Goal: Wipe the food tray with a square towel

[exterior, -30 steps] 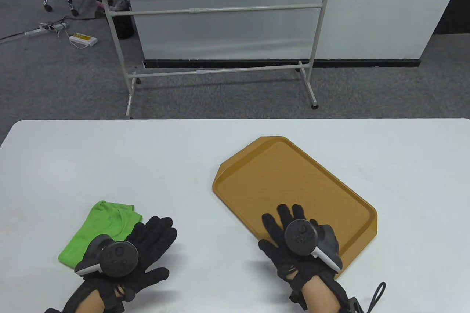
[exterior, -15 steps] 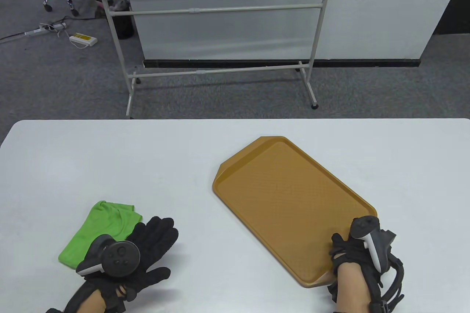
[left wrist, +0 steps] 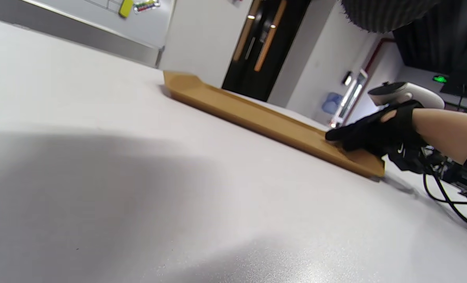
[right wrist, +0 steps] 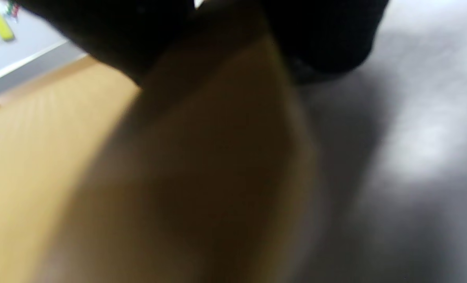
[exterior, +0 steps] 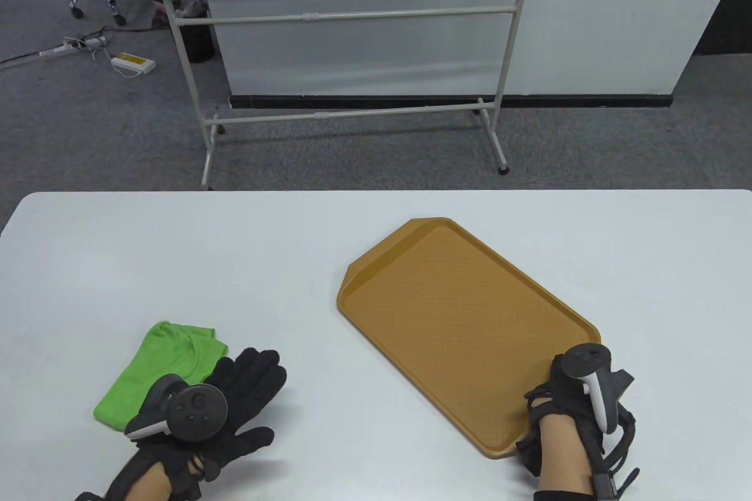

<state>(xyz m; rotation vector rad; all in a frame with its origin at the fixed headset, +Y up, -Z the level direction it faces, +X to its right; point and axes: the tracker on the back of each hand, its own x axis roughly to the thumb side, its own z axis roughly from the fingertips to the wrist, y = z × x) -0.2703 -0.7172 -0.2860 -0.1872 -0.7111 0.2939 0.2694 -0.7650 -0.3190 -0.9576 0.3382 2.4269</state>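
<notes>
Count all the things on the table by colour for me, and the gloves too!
Green: 1, the towel
Brown: 1, the food tray
Black: 2, the gloved hands, left hand and right hand
Total: 4

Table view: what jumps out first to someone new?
The tan tray, lying askew on the white table right of centre, with the right hand at its near right corner. Next, the bright green towel at the near left, the left hand lying flat beside it.
</notes>
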